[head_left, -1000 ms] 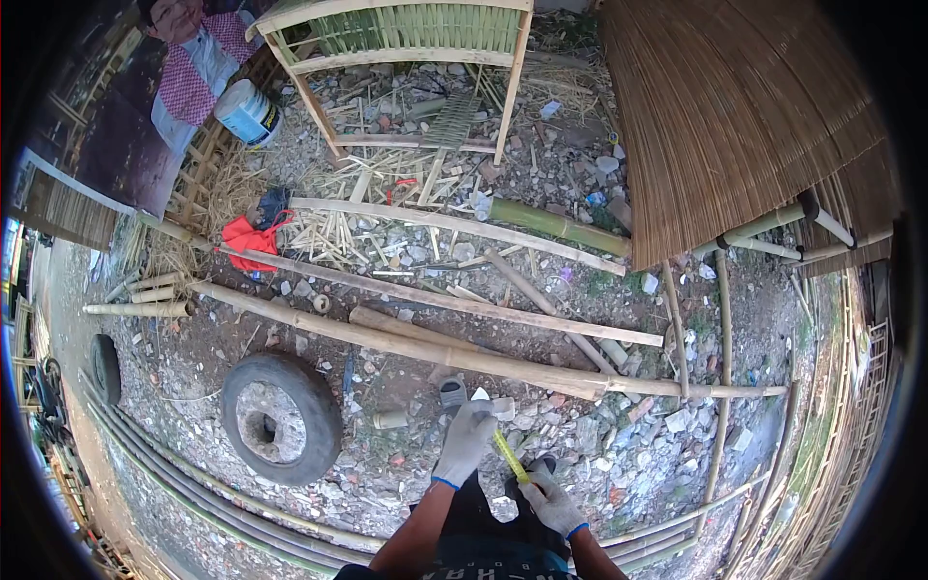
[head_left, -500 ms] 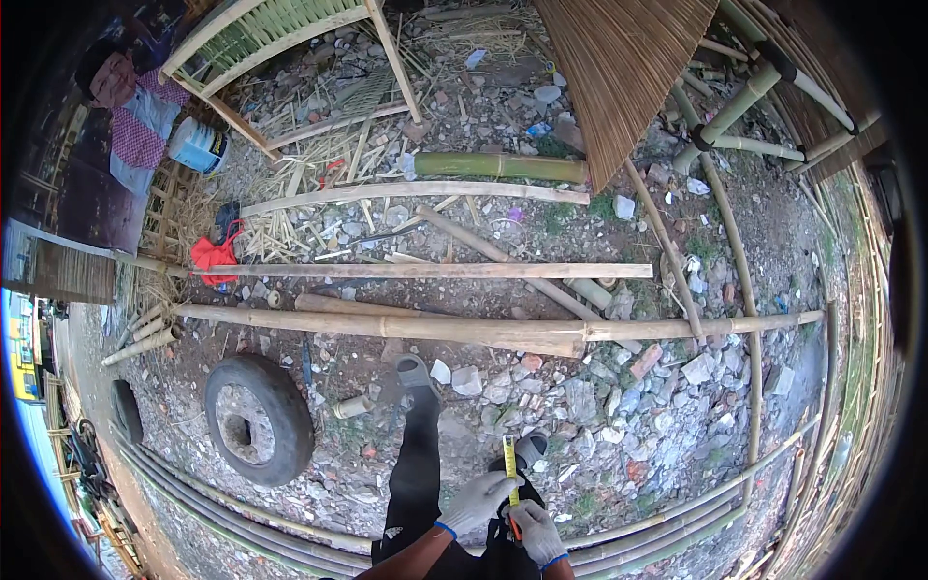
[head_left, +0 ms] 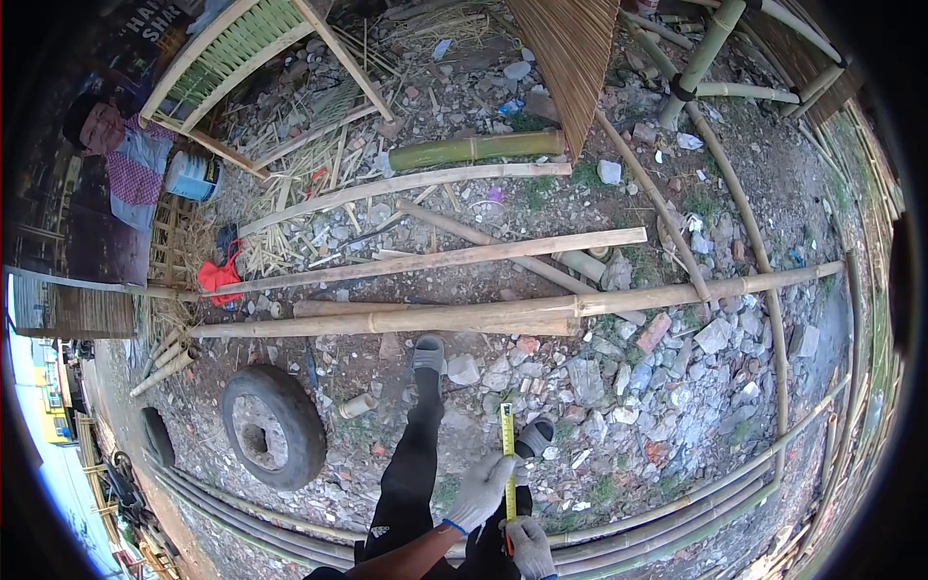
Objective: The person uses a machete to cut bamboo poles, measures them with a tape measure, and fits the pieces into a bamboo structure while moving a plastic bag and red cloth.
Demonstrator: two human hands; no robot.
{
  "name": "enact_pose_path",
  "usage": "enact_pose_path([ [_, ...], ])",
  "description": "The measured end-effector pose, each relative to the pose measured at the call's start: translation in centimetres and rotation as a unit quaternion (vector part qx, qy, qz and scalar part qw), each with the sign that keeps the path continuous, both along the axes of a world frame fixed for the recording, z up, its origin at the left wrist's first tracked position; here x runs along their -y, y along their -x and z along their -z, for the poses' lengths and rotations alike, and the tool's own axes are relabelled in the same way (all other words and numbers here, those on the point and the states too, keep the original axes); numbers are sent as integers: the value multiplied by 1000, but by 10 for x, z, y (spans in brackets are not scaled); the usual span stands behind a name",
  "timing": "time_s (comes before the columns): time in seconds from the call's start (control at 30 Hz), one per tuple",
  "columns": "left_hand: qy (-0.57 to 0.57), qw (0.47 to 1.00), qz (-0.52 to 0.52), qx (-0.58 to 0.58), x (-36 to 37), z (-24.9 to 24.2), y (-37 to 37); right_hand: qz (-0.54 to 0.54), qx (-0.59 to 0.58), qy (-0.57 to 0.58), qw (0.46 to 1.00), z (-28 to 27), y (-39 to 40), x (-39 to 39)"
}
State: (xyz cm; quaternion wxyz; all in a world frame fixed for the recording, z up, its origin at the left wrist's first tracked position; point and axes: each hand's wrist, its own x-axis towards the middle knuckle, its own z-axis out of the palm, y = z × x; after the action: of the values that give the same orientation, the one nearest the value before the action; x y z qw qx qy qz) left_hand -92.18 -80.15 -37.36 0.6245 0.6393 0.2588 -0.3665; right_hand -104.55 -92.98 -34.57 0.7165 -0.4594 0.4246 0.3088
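A yellow tape measure (head_left: 509,483) stands out along the front of my legs, its blade end pointing forward over the rubble. My left hand (head_left: 479,493), in a pale work glove with a blue cuff, has its fingers closed at the side of the blade. Lower down, my right hand (head_left: 532,551), gloved the same way, is wrapped round the orange and dark case at the blade's base; much of the case is hidden. Beyond the blade's tip, long bamboo poles (head_left: 677,294) and a split bamboo strip (head_left: 464,255) lie across the ground.
Broken stones (head_left: 585,382) cover the ground around my sandalled feet. An old tyre (head_left: 311,440) lies to the left, beside a short bamboo piece (head_left: 358,406). Further off are a bamboo frame (head_left: 232,63), a white bucket (head_left: 193,177), a red bag (head_left: 220,278) and a person (head_left: 135,174).
My hands have moved apart along the tape, with more yellow blade showing between them. The right hand is lower in view. The whole scene has tilted slightly with my head.
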Motion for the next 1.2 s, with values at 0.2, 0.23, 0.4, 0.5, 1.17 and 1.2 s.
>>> enact_pose_path([
  [0.2, -9, 996, 89, 32, 10, -42, -24, 97, 38, -3, 995, -13, -35, -8],
  [0.23, -14, 993, 106, 39, 16, -53, -30, 103, 41, -12, 994, -24, -39, -6],
  [0.4, -31, 967, 251, 29, 36, -74, -16, 120, 71, 2, 990, -61, -46, 21],
  [0.5, -73, 938, 330, 74, 47, -88, -8, 129, 76, -46, 988, -66, -33, 38],
  [1.17, -33, 876, 434, 207, 241, -154, -46, 288, 120, -8, 950, -136, 2, 162],
  [1.2, -19, 877, 434, 205, 251, -160, -50, 284, 110, 30, 952, -147, -8, 172],
])
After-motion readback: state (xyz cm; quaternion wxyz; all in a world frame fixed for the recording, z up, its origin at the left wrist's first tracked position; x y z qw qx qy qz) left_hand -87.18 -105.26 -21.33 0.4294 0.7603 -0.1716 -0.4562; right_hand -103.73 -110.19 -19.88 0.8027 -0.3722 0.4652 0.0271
